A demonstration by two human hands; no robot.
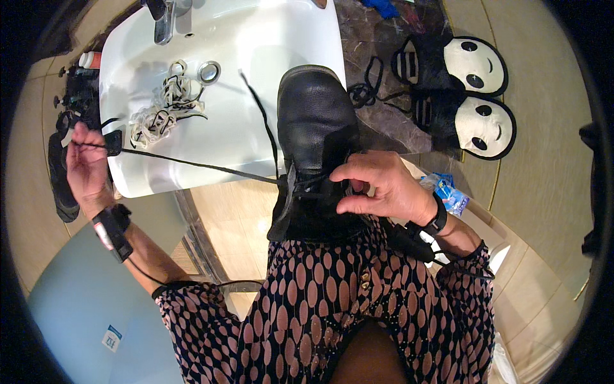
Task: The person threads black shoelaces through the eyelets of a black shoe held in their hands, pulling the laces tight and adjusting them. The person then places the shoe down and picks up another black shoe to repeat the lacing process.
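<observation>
A black leather boot point(313, 121) points away from me, its toe over the sink rim and its opening against my patterned clothing. My left hand point(87, 163), out at the far left, is closed on a black shoelace point(192, 162). That lace runs nearly straight to the boot's upper. Another loose lace end point(261, 112) lies along the boot's left side, over the white basin. My right hand point(384, 189) is at the right side of the boot's upper, its fingers curled around the edge there. Thumb and forefinger stand apart, and the other fingertips are partly hidden.
The white sink point(256, 38) holds a tangled heap of white and black strips point(167, 105) beside the drain point(208, 72). A faucet point(162, 22) stands at its back. On the dark counter point(364, 51) lie two black items with white faces point(476, 62). A blue packet point(451, 192) is at the right.
</observation>
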